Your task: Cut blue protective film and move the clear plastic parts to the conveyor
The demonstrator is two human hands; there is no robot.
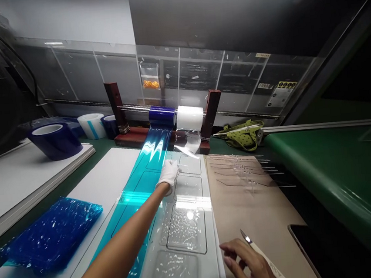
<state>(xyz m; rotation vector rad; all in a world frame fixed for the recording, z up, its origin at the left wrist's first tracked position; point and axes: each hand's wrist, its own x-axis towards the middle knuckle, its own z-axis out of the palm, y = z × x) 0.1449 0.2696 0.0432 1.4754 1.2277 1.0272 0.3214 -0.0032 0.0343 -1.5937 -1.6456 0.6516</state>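
My left hand (169, 174), in a white glove, is closed, with its fingers bunched at the right edge of the blue protective film (143, 182). Whether anything is pinched in them is hidden. Beneath it lies a clear sheet (189, 224) with dark rounded-rectangle outlines, the right part wrinkled or bubbled. The film runs up to a dark blue film roll (162, 116); beside that hangs a white roll (190, 117) with a loose clear end. My right hand (248, 264), bare, hovers low with loosely bent fingers apart, alongside a white-handled craft knife (266, 260) on the brown board (232, 213).
A wooden roll stand (133, 137) bounds the back. At left are crumpled blue film (53, 234), a white sheet stack (19, 181) and a loose blue roll (54, 140). Clear pieces with thin rods (244, 170), a phone (303, 250) and a green pouch (246, 135) lie right.
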